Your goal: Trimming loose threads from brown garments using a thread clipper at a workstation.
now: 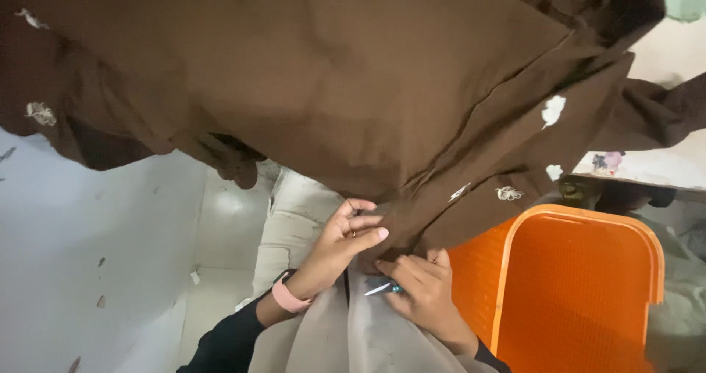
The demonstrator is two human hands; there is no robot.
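We see a big brown cloth (353, 86) hanging over a lap. The left hand (346, 241) pinches its bottom edge, with the fingers (364, 230) curled on the fold. The right hand (423, 288) sits just beside it, closed around a small blue-handled cutter (384, 288) that points at the edge. An orange basket (581, 285) stands to the right.

Your left hand (346, 237): raised from a dark sleeve, pink band on the wrist, fingers (365, 222) curled and pinching | Your right hand (423, 292): lower, just beside the left, palm down, fingers bent, closed around a slim tool | Both forearms: angled up and inward
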